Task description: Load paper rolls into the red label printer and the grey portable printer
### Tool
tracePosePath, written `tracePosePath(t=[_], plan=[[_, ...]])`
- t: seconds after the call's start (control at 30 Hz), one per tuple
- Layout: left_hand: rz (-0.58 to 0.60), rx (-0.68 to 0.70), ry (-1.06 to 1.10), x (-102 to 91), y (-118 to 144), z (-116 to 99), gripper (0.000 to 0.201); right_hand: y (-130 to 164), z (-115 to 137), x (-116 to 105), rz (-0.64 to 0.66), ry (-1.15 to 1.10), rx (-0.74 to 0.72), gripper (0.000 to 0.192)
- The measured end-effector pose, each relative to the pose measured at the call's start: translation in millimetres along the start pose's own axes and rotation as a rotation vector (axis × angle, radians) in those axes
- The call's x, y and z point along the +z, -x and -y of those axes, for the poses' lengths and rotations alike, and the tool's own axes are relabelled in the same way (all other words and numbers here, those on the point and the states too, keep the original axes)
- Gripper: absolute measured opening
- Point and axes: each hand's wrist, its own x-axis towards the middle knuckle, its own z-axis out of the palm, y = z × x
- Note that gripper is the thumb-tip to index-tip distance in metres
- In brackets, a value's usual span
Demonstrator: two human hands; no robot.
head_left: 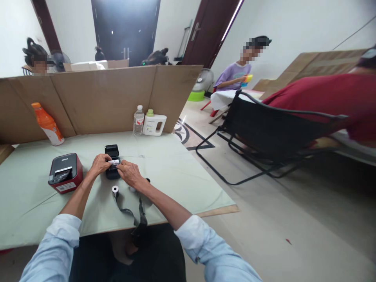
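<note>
A small black printer (pixel 112 173) lies on the table with its lid raised. Over its opening is a small white paper roll (pixel 114 161). My left hand (pixel 100 163) pinches the roll's left end with closed fingers. At its right end the closed fingers of my right hand (pixel 129 171) grip the roll, though the fingertips are partly hidden. Nearer to me stands another white paper roll (pixel 115 190), with a dark strap (pixel 127 211) trailing beside it. My right wrist partly covers a further pale, roll-like object (pixel 132 189).
A red and black label printer (pixel 65 172) sits left of my hands. Along the cardboard partition (pixel 111 100) stand an orange bottle (pixel 48 124), a clear water bottle (pixel 138 120) and a white jug (pixel 154 125). To the right are a black folding chair (pixel 270 133) and other people.
</note>
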Motion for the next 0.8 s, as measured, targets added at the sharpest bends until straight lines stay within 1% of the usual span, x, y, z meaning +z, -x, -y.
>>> tracePosePath(t=[0.1, 0.17, 0.27, 0.37, 0.43, 0.47, 0.53, 0.6, 0.63, 0.7, 0.8], plan=[[0.031, 0.014, -0.083, 0.9, -1.8, -4.2, 0.015, -2.2, -0.1, 2.0, -0.011, 0.001, -0.012, 0.028], [0.039, -0.003, -0.147, 3.4, -4.0, -6.0, 0.015, -3.4, 0.1, 2.9, -0.017, 0.001, -0.025, 0.027], [0.027, -0.036, -0.215, 8.0, -6.9, -7.6, 0.016, -3.8, 0.6, 3.1, -0.010, 0.008, -0.034, 0.027], [0.014, -0.044, -0.226, 10.9, -7.4, -7.3, 0.013, -1.5, 0.8, 2.5, 0.001, 0.011, -0.036, 0.028], [-0.025, -0.043, -0.225, 11.6, -6.9, -4.9, 0.008, 1.0, 0.4, 2.1, 0.000, 0.011, -0.041, 0.029], [-0.071, -0.041, -0.212, 11.7, -7.0, -2.9, 0.009, 2.2, 0.2, 1.8, 0.000, 0.011, -0.044, 0.029], [-0.200, -0.044, -0.137, 12.0, -8.8, 2.6, 0.024, 3.9, 0.0, 0.6, 0.008, 0.013, -0.052, 0.027], [-0.298, -0.075, 0.007, 12.9, -12.9, 8.9, 0.048, 4.4, 0.4, -1.4, 0.026, 0.015, -0.058, 0.025], [-0.302, -0.105, 0.099, 13.8, -15.7, 11.8, 0.060, 4.1, 0.9, -2.7, 0.034, 0.014, -0.061, 0.024], [-0.243, -0.175, 0.304, 16.0, -21.1, 16.9, 0.077, 2.4, 2.3, -5.1, 0.035, 0.008, -0.066, 0.020], [-0.153, -0.239, 0.546, 19.4, -24.9, 22.4, 0.088, -2.1, 3.7, -7.2, 0.005, -0.001, -0.054, 0.021]])
